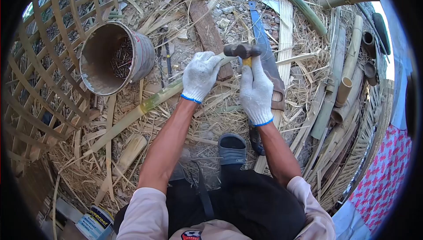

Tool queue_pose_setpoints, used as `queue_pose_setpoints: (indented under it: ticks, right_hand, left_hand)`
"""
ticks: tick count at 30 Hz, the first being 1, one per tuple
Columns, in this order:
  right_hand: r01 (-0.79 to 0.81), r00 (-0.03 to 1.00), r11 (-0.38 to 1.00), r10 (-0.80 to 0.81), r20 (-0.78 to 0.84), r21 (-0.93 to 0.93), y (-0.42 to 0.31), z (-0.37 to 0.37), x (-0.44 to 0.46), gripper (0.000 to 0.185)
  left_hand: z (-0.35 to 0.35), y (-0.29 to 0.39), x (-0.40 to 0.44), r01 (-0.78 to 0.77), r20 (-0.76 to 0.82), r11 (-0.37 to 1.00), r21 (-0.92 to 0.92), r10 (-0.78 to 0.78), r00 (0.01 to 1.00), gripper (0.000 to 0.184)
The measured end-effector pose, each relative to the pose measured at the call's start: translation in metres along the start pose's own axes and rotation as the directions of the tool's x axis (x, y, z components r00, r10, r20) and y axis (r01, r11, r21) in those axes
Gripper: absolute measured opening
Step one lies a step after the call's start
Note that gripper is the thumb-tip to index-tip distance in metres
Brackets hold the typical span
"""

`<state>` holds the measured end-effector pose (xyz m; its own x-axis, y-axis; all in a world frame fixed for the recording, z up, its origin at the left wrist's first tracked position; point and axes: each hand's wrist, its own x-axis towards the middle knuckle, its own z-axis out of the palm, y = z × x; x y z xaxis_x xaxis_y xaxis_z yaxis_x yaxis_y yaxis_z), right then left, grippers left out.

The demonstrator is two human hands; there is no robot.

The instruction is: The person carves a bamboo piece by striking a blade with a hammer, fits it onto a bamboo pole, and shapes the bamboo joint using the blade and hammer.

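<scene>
In a white knitted glove, my left hand (pixel 200 75) is wrapped round a long green-yellow bamboo strip (pixel 152 101), which slopes from the lower left up to the hammer. My gloved right hand (pixel 257 88) grips the hammer close below its head, where a bit of yellow handle shows. The dark steel hammer head (pixel 242 51) lies over the strip's upper end; whether they touch I cannot tell. A brown wooden plank (pixel 205 20) lies just beyond my left hand. Behind my right hand is a handsaw (pixel 262 37) with a blue blade and brown handle.
A bucket (pixel 147 57) holding nails stands at the left, beside a woven bamboo lattice (pixel 57 33). Bamboo poles (pixel 343 59) lie at the right. Straw and shavings cover the ground. A labelled tub (pixel 94 222) is at the lower left, and my shoe (pixel 232 152) is below my hands.
</scene>
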<state>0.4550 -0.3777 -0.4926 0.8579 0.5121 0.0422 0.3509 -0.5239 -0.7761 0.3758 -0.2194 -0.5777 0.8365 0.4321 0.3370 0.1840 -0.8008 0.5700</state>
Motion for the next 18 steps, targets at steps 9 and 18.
queue_pose_setpoints:
  ticks: [9, 18]
  right_hand:
    - [-0.358, 0.928, 0.914, 0.326, 0.182, 0.188, 0.006, -0.015, 0.007, 0.051]
    - [-0.332, 0.942, 0.864, 0.326, 0.081, 0.378, -0.010, -0.026, 0.007, 0.053]
  left_hand:
    - [-0.005, 0.007, 0.005, 0.063, -0.093, 0.981, -0.185, -0.081, 0.992, 0.018]
    - [0.000, 0.003, 0.004, 0.060, -0.038, 0.987, -0.149, -0.067, 0.997, 0.016]
